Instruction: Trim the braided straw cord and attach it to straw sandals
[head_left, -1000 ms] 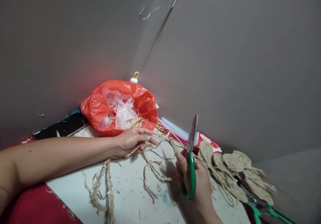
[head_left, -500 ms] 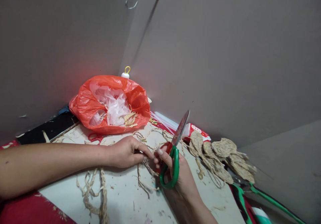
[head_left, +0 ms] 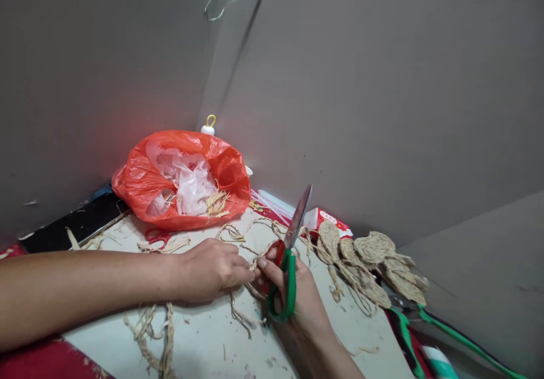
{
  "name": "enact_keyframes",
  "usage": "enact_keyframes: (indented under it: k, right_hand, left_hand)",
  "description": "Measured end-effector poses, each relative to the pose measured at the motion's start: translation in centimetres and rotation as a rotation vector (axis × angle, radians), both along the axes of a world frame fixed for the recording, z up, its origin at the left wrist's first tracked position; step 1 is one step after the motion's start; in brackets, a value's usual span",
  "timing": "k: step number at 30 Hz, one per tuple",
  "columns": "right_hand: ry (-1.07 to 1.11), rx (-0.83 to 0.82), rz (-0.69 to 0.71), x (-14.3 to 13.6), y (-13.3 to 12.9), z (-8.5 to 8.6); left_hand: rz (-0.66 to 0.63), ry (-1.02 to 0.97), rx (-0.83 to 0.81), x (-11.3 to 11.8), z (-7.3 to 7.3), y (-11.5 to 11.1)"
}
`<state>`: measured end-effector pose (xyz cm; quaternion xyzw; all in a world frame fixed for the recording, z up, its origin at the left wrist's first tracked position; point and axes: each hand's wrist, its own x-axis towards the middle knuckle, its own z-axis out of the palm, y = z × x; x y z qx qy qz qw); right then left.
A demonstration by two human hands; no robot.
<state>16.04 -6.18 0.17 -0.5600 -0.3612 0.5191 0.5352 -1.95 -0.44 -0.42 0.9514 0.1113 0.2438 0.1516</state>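
Your left hand [head_left: 219, 271] pinches a braided cord [head_left: 254, 265] just over the white table [head_left: 204, 339], its fingertips close beside those of your right hand [head_left: 304, 297]. Your right hand grips scissors [head_left: 299, 218], blades pointing up. The red bag [head_left: 138, 183] sits behind; coiled straw pieces [head_left: 374, 247] lie off to the right.

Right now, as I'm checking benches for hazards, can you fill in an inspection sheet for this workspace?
Surface: white tabletop, strewn with fibre scraps.
Work items: braided cord at the hands; scissors with green and red handles, blades pointing up.
Clutter: red bag holding whitish plastic; coiled fibre pieces; green-handled tool at the right.
Hands: right hand holds the scissors; left hand is at the cord, its grip hidden.
Cables: nothing seen.
Surroundings: grey walls meeting behind the tabletop.
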Motion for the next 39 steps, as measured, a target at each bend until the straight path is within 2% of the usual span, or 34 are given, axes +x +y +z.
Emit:
enact_keyframes:
  k: [3,7,12,17,23,29,33,36,39]
  right_hand:
    - [-0.098,0.09,-0.063,0.3,-0.1,0.6]
    - [-0.144,0.218,-0.117,0.9,-0.3,1.1]
    - [-0.167,0.249,-0.125,1.3,-0.4,0.8]
    - [-0.205,0.26,-0.173,1.0,-0.5,0.9]
    - [-0.211,0.282,-0.211,1.2,-0.6,1.0]
    - [-0.202,0.308,-0.188,1.7,-0.3,0.6]
    - [-0.257,0.227,-0.128,1.1,-0.2,0.7]
    - [-0.313,0.183,-0.154,0.7,-0.3,0.9]
    - [-0.342,0.216,-0.179,0.7,-0.3,1.2]
  left_hand:
    - [0.031,-0.086,-0.198,0.2,0.1,-0.2]
    - [0.124,-0.25,-0.651,0.8,0.2,-0.3]
    - [0.079,-0.264,-1.188,1.3,0.2,0.0]
    - [-0.01,-0.225,-1.505,1.2,0.4,0.3]
    - [-0.063,-0.247,-1.641,1.0,0.7,0.4]
    - [-0.043,-0.295,-1.591,1.1,0.3,0.5]
    - [-0.005,-0.318,-1.549,1.2,-0.1,0.4]
    - [0.016,-0.291,-1.527,1.3,-0.1,0.4]
    - [0.023,-0.259,-1.518,1.2,0.1,0.4]
